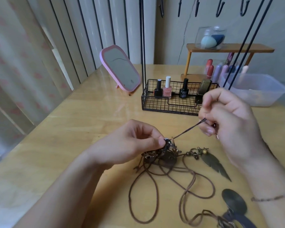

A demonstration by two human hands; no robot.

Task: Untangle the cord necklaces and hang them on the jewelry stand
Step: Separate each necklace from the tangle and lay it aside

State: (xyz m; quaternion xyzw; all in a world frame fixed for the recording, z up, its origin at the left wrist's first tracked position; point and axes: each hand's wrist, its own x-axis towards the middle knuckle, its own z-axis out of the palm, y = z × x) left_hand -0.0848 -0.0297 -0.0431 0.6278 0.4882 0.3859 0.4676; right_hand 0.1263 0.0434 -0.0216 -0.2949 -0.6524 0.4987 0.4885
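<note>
A tangle of brown cord necklaces (161,163) lies on the wooden table (82,122), its loops spreading toward me. My left hand (138,142) pinches a small beaded knot (167,142) at the top of the tangle. My right hand (227,117) pinches one brown cord (187,129) and holds it taut, up and to the right of the knot. A bronze feather pendant (214,165) lies right of the tangle. A dark round pendant (234,203) lies at the lower right. The black jewelry stand's rods (143,46) and hooks (219,7) rise behind.
A black wire basket (146,102) with nail polish bottles (167,89) forms the stand's base. A pink mirror (120,68) stands at the back left. A clear plastic tub (260,89) and a small wooden shelf (229,47) with a sponge jar sit at the back right.
</note>
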